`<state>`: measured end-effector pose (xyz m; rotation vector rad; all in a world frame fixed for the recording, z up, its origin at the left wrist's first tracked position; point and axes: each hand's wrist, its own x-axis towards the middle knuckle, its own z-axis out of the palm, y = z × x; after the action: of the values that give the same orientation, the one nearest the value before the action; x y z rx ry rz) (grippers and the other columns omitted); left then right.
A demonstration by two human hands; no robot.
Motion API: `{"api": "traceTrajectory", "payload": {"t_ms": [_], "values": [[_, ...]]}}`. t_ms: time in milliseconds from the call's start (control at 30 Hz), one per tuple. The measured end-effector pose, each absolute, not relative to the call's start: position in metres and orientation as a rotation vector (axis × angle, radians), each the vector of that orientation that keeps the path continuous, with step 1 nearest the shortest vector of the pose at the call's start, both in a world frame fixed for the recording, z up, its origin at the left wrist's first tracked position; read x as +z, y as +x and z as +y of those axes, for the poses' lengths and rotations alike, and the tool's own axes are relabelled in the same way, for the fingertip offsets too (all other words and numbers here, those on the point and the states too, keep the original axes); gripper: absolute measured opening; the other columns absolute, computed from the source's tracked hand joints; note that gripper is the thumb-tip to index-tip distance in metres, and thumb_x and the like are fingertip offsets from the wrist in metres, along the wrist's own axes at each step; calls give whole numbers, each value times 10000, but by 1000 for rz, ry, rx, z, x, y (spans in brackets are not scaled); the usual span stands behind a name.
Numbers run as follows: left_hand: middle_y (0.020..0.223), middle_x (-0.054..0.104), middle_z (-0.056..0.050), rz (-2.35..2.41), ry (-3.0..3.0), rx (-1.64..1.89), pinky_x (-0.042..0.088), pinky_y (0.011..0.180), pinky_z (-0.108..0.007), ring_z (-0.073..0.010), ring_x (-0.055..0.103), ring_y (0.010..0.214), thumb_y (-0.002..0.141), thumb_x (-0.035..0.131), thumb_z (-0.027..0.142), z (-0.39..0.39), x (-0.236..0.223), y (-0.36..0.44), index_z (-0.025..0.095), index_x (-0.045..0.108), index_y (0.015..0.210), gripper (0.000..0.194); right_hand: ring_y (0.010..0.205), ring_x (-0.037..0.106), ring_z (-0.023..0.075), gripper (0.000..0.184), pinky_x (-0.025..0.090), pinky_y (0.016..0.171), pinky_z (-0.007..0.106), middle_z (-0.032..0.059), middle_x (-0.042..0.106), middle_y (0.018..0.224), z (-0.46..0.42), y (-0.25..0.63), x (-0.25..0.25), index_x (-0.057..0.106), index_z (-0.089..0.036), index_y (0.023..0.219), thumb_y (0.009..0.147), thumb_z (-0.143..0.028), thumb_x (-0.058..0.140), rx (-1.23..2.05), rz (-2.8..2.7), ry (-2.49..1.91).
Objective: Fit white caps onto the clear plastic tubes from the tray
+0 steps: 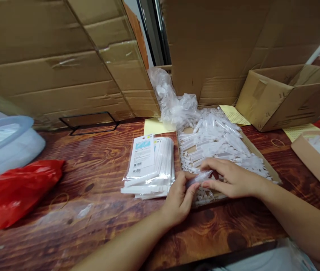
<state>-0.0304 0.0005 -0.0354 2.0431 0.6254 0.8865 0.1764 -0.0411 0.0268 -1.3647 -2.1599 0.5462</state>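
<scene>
Both my hands meet over the front of a shallow cardboard tray [267,165] heaped with translucent plastic tubes [219,139]. My left hand [180,197] is closed round a short, clear plastic piece [199,178], tube-like with a narrowed right end. At that narrow end are the thumb and fingers of my right hand [229,178], closed about it. Whether it is one tube or several together I cannot tell. Just left of my left hand lies a stack of clear packets [148,169] with printed cards, their white edges toward me.
Crumpled clear plastic bags [173,99] lie behind the tray. To the right are an open cardboard box [275,98] and a tan bin [312,158] of white pieces. A red bag [21,188], a blue-rimmed tub [7,146] and a black wire frame [89,123] are at left.
</scene>
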Motion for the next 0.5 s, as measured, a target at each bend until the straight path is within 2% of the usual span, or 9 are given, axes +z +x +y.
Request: {"api": "traceTrajectory", "payload": {"t_ms": [100,233,300,400,500], "values": [[921,575,-39,567,2080,875,458,773,-289,-159,555,850,1002,439,310,3,-36,-32,200,529,1035,145,682,585,177,334,435,643,292,50,638,736,-44,175,29,573,-186,788,991,-420,449,528,-2228,-1449],[925,568,-43,593,2066,878,462,769,-292,-159,552,845,1002,445,315,3,-36,-32,202,517,1044,140,877,635,219,197,483,755,327,100,682,968,-48,175,29,576,-174,1038,955,-347,535,478,-2261,-1399],[921,570,-42,581,2064,854,464,778,-296,-160,552,849,1001,450,311,2,-36,-32,205,520,1036,132,852,632,215,153,491,749,328,96,676,936,-50,175,30,570,-171,1016,968,-302,506,466,-2281,-1386],[926,571,-35,551,2049,839,467,786,-290,-155,552,854,998,458,299,0,-34,-32,209,514,1038,113,775,616,210,193,495,709,331,83,654,840,-52,174,31,571,-169,922,995,-309,459,396,-2312,-1372],[916,557,-29,565,2028,855,471,767,-278,-148,546,835,993,470,291,-1,-30,-34,209,498,1030,94,821,616,217,181,507,731,336,107,658,894,-53,171,28,572,-157,995,1007,-258,422,268,-2332,-1230]]}}
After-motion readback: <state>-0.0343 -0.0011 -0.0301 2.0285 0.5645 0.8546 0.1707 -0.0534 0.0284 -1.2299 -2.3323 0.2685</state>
